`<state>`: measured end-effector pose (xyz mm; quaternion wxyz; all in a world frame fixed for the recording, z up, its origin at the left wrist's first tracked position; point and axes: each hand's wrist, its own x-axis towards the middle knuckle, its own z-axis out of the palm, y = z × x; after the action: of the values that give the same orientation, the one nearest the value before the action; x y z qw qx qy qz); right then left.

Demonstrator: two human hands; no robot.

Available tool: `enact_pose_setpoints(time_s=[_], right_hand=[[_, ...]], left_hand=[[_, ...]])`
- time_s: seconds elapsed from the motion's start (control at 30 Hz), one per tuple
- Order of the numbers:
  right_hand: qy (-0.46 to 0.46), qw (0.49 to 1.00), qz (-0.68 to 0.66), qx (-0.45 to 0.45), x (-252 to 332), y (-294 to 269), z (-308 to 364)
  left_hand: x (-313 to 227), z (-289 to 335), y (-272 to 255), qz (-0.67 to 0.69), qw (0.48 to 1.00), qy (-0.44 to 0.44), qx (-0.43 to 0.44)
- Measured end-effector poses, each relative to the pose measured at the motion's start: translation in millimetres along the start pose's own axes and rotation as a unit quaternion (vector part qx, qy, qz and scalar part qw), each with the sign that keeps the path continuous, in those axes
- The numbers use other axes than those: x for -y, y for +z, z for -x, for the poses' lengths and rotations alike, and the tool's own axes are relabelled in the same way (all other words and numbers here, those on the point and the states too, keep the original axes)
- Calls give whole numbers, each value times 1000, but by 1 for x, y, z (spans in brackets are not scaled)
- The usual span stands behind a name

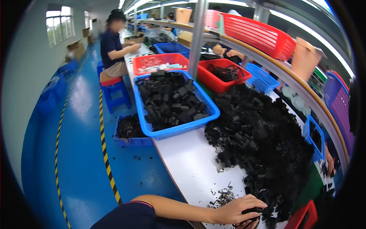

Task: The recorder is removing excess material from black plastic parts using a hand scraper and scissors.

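My left hand [238, 209] reaches in from the lower edge, fingers curled over a small black plastic part [253, 210] at the front of the table. Just beneath that part a little of my right hand [249, 224] shows at the picture's bottom edge; its fingers are mostly hidden. Close beyond my hands rises a large heap of black plastic parts [263, 133], spread along the white table [190, 152]. Beside my left hand lies a small scatter of metal clips and bits [225, 197].
A blue basket [179, 131] full of black parts stands beyond, overhanging the table's left edge. Red baskets [213, 82] stand behind it. A metal post [198, 42] and a shelf rail [274, 57] run along the right. Left, a co-worker [114, 45] sits on a blue stool [116, 95].
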<state>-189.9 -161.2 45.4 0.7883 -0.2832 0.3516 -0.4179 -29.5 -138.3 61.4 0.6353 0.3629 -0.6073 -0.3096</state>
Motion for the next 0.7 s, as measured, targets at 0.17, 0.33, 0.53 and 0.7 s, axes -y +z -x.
enact_pose_setpoints(time_s=[0.17,0.33,0.53,0.7], right_hand=[[-86,995,57,-5,7,28,-20],[-186,975,124,-2,21,4,-55],[-418,832,363,28,17,-1,-68],[-505,770,389,-1,6,3,-71]], left_hand=[[12,-11,-5,-84,992,94,-32],[25,-27,-7,-88,983,150,-59],[26,-41,-23,-173,983,68,-10],[72,-49,-9,37,997,-49,37]])
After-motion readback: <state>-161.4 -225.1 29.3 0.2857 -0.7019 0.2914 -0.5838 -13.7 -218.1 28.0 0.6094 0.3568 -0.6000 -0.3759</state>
